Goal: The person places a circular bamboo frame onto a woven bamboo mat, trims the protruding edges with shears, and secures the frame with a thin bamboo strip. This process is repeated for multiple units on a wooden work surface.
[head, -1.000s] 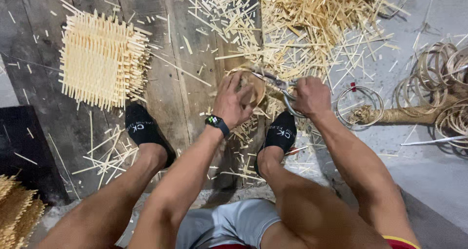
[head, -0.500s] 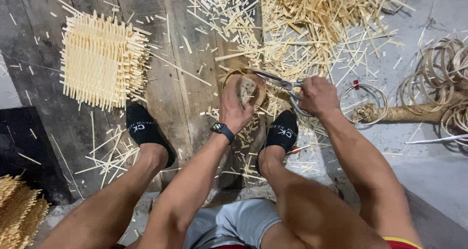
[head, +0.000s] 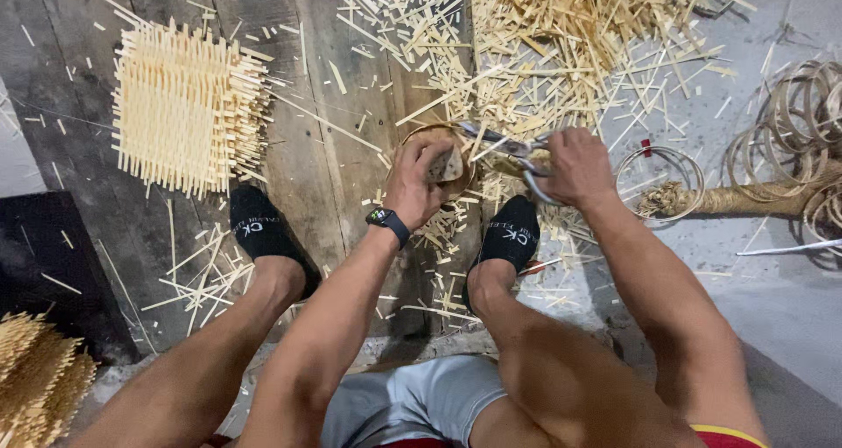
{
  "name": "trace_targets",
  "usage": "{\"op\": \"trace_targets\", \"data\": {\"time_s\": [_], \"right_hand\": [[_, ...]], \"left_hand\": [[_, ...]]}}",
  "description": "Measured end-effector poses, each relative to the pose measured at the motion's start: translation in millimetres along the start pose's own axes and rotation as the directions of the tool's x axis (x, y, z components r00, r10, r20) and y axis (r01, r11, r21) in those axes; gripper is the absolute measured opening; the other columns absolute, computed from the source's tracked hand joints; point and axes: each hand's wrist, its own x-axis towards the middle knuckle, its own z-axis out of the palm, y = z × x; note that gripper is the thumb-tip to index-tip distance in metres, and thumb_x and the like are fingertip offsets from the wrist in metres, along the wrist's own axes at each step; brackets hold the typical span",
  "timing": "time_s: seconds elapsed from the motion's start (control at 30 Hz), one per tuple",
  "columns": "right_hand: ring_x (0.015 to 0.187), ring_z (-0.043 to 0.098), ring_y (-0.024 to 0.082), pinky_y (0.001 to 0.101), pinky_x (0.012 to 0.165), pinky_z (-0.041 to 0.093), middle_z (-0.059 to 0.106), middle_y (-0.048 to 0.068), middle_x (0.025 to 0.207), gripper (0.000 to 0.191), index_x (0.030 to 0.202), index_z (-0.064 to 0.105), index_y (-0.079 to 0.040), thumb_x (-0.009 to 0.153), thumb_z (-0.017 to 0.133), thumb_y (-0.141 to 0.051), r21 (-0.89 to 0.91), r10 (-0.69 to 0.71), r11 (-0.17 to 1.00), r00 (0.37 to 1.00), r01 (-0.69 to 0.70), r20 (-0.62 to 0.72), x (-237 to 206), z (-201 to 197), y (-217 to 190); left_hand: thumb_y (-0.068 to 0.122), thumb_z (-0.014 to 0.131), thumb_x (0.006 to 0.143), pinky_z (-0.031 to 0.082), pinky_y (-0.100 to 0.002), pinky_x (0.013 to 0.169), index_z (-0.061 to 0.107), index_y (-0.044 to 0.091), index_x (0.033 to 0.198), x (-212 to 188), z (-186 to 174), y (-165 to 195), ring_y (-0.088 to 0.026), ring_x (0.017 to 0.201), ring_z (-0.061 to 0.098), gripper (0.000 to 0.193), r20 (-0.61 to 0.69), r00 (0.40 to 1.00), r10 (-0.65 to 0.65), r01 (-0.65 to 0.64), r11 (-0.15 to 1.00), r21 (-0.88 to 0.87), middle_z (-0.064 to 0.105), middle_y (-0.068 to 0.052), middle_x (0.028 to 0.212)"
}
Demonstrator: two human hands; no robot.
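A wooden plank floor fills the left and middle of the view, dark and worn, and meets a grey concrete floor on the right. At the far middle lies a big heap of pale bamboo offcuts, its splinters spread across both floors. On the far left of the planks rests a square woven mat of pale strips, with loose ends sticking out on every side. At the near left corner part of another woven piece shows beside a black slab. At the right edge sits a pile of coiled cane rings, and a rough brown bundle lies just near of it. One thin ring lies flat on the concrete between that bundle and the right hand.

The person sits with knees raised, feet in black socks planted on the floor either side of the work. The left hand, a dark watch on its wrist, is curled shut around a small round woven piece with a cane rim, held just above the planks in the middle of the scene. The right hand is closed on the handles of metal shears, whose blades point left and reach the far edge of the round piece. The two hands are near each other, just far of the right foot.
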Motion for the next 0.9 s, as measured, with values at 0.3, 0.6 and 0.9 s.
{"op": "trace_targets", "data": {"time_s": [0.3,0.6,0.9], "right_hand": [[0.084,0.061,0.030,0.0460,0.068,0.055,0.061,0.017,0.088,0.051,0.107,0.067,-0.004,0.088,0.068,-0.051,-0.002,-0.060,0.998,0.990,0.060,-0.127,7,24,-7],[0.086,0.063,0.030,0.0449,0.077,0.055,0.064,0.018,0.092,0.046,0.102,0.069,-0.001,0.078,0.070,-0.041,-0.009,-0.092,0.996,0.961,0.093,-0.259,10,21,-16],[0.090,0.062,0.033,0.0471,0.077,0.053,0.063,0.021,0.096,0.056,0.104,0.068,0.002,0.082,0.073,-0.049,0.025,-0.030,0.999,0.985,0.035,-0.170,1,15,-3]], "left_hand": [[0.018,0.092,0.055,0.038,-0.053,0.110,0.071,0.017,0.124,-9,5,9,-0.052,0.129,0.042,0.072,-0.144,0.989,-0.030,0.047,0.992,0.115,0.041,-0.031,0.142],[0.013,0.084,0.069,0.038,-0.052,0.120,0.074,0.023,0.130,-9,22,-5,-0.044,0.141,0.040,0.063,0.026,0.999,0.021,-0.022,0.997,0.070,0.042,-0.024,0.150],[0.015,0.082,0.076,0.037,-0.051,0.121,0.049,0.008,0.143,-21,28,14,-0.045,0.141,0.043,0.075,-0.281,0.955,-0.096,0.100,0.995,-0.002,0.045,-0.026,0.149]]}}
